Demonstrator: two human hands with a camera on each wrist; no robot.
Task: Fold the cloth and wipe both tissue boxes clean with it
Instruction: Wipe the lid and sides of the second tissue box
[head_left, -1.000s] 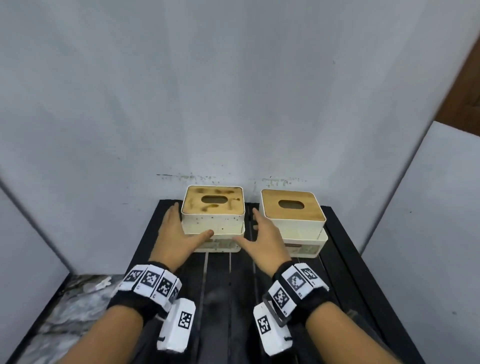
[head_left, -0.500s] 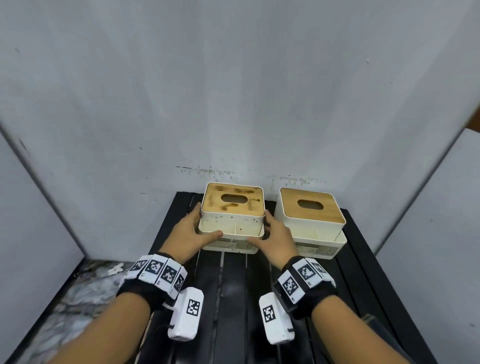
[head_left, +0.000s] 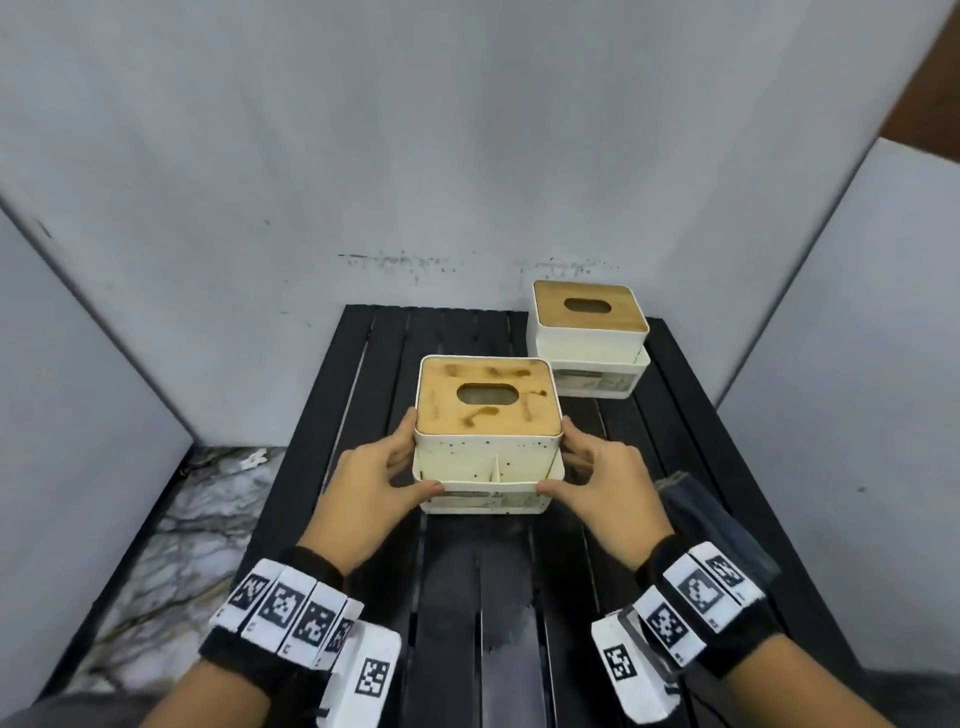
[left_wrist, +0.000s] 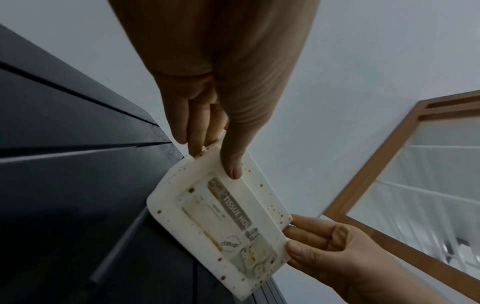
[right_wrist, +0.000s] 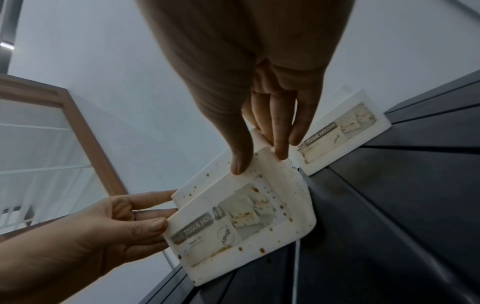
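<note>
Grey walls close round the black slatted tabletop (head_left: 467, 597). Off it, the stained tissue box (head_left: 488, 431) is pinched by left hand (head_left: 374, 478) and right hand (head_left: 605, 483); a slip is risked, clean box (head_left: 587, 338) behind.

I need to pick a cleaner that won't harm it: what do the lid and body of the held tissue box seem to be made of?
Lid: looks like bamboo or light wood, matte, tan with faint grain and brown stains. Body: likely moulded plastic, smooth off-white with rounded corners, brown-speckled. Both are guesses from looks alone.
</note>
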